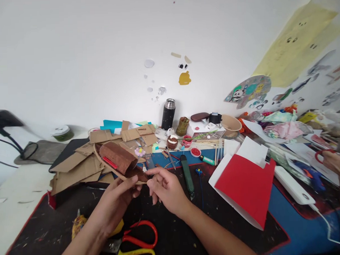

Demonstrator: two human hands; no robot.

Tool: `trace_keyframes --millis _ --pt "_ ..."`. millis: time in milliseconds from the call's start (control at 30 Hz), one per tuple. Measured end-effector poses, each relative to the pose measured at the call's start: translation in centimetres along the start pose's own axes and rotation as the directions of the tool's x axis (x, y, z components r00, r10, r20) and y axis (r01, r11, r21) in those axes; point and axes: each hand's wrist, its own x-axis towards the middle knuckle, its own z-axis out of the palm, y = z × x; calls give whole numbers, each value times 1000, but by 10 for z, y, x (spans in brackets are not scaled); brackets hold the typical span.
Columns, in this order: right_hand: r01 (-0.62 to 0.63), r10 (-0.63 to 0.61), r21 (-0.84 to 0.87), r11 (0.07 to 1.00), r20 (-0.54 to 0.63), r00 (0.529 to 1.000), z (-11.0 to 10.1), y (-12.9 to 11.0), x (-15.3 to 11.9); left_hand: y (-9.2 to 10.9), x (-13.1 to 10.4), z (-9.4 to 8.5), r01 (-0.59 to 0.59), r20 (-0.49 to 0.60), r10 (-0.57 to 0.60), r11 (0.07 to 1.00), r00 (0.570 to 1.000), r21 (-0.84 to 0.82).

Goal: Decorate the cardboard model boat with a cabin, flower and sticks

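A brown boat-shaped craft model (118, 157), with a curved brown cover and a thin red strip along its side, is held up over the dark mat. My left hand (119, 192) grips it from below, thumb on top near its right end. At that pointed end, the thumb and index finger of my right hand (168, 187) pinch the tip. Whether anything small lies between those fingers is hidden. Beneath my left wrist lie scissors (140, 222) with red and yellow handles. A yellow tool (78, 226) is partly covered by my left forearm.
Cardboard scraps (73, 171) pile up behind the model. A green utility knife (186, 175) lies right of my hands, beside red paper (246, 184). A black thermos (168, 114) stands by the wall. Another person's hand (337, 162) is at far right, near a white corded device (293, 184).
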Motion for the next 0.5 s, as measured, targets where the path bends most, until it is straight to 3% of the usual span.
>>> trace_keyframes --millis 267,400,500 --pt "-16 27 58 998 -184 983 -12 1 12 12 -8 -1 105 40 -107 993 994 50" --pt "-1 16 81 997 -189 982 -18 -2 21 12 -15 -9 175 95 -182 981 979 83" --pt "20 0 96 995 -203 979 -21 -7 27 10 -16 -17 203 73 -212 973 975 112"
